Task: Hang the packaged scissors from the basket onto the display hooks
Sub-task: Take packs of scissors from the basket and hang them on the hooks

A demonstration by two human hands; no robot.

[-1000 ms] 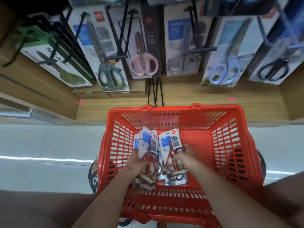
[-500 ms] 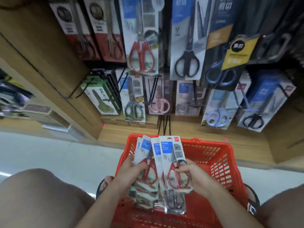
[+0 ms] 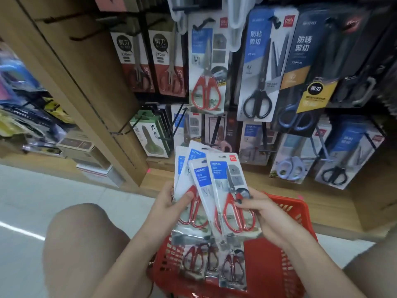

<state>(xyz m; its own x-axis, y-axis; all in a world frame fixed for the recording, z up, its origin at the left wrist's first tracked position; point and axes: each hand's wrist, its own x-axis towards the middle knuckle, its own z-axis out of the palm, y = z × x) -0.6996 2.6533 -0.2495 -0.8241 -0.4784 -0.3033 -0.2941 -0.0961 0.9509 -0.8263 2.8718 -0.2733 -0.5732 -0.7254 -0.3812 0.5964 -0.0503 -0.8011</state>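
Packs [image 3: 206, 190] now lifted clear of the basket [image 3: 285, 254], fanned up toward the hooks. Left hand [image 3: 169, 203] grips the back bunch w/ thumb across; right hand [image 3: 255, 209] pinches the front pack. Matching hung pack [image 3: 207, 67] straight above, so hanging looks next.

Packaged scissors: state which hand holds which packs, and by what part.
Left hand grips the fanned packs by their left edge, thumb across the front. Right hand pinches the front pack at its right edge, beside the red handles.
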